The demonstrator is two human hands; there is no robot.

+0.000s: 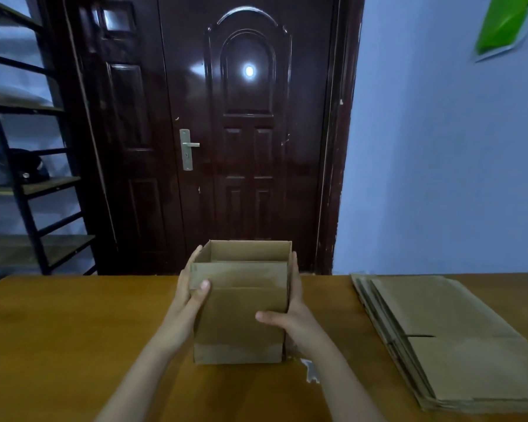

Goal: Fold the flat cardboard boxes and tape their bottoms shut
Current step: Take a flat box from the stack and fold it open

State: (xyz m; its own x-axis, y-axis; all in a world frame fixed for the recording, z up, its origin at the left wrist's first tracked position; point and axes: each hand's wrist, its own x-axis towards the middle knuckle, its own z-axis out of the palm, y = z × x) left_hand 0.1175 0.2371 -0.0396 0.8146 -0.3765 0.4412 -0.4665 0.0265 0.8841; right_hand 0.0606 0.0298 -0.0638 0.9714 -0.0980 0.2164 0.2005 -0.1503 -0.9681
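An opened brown cardboard box (241, 318) stands upright on the wooden table (58, 330), its top flaps raised and its inside open to view. My left hand (189, 296) presses against its left side, thumb on the front face. My right hand (290, 315) holds the right side, thumb across the front. A strip of tape shows along the box's lower front edge. A stack of flat cardboard boxes (448, 339) lies on the table to the right.
A dark wooden door (244, 132) stands behind the table. A black metal shelf rack (28, 166) is at the left. A blue wall (439, 162) is at the right. A small pale scrap (311, 371) lies on the table by my right wrist.
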